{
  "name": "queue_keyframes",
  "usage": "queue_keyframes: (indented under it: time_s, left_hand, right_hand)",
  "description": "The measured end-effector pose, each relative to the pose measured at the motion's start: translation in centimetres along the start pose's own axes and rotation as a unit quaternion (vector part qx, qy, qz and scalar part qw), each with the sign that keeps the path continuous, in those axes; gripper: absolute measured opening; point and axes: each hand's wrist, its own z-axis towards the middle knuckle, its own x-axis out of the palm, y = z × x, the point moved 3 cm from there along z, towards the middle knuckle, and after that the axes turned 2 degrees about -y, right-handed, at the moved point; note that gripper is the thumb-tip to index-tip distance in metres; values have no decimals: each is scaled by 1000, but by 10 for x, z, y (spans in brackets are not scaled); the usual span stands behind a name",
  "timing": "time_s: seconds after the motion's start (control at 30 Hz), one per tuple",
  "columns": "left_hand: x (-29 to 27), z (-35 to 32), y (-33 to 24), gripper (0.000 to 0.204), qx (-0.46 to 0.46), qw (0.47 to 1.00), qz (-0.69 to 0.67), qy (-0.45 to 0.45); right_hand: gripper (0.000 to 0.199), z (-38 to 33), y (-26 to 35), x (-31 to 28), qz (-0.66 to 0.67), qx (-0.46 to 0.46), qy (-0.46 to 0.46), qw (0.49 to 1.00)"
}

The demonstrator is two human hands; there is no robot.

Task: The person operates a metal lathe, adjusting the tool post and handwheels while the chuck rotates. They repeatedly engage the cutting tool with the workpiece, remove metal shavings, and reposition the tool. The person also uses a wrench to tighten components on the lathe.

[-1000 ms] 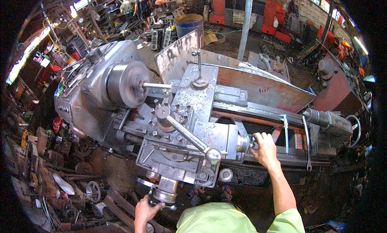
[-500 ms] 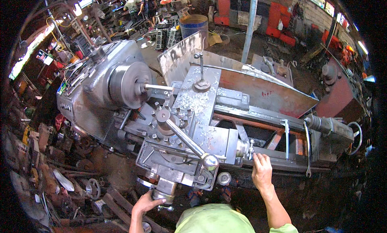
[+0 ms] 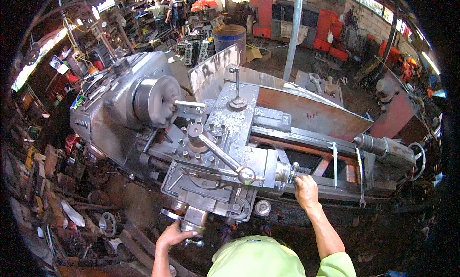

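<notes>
A metal lathe spreads across the middle of the view. My right hand [image 3: 306, 191] is closed at the small crank handle [image 3: 294, 168] on the right end of the tool slide. At the lower front, my left hand [image 3: 173, 235] grips the round metal handwheel [image 3: 192, 227], thumb along its face and the other fingers partly hidden. The chuck [image 3: 155, 102] looks smeared, as if turning, with a slim metal rod [image 3: 190, 104] sticking out rightward. Just in front of the rod stands the tool post [image 3: 195, 133], its long ball-ended lever [image 3: 221, 154] slanting toward me.
Bright metal chips [image 3: 227, 120] litter the cross plate. A caliper [image 3: 334, 164] and a wrench [image 3: 360, 181] rest across the bed near the tailstock [image 3: 387, 150]. Behind are a metal splash guard [image 3: 311, 109], an upright pole [image 3: 293, 37] and a blue drum [image 3: 230, 39]. Scrap crowds the left floor.
The whole view has shifted slightly. Both hands stay at the same controls, the right fingers now closer around the crank handle. The chuck's blurred face looks different.
</notes>
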Motion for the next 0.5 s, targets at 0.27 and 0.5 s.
queue_keyframes:
  time_s: [0.27, 0.5]
  left_hand:
    - [5, 1, 4, 108, 12, 1000, -25, -6]
    - [-17, -23, -39, 97, -28, 996, 66, -44]
  right_hand:
    - [25, 18, -13, -32, 194, 27, 158, 968]
    - [21, 50, -41, -18, 338, 130, 83, 928]
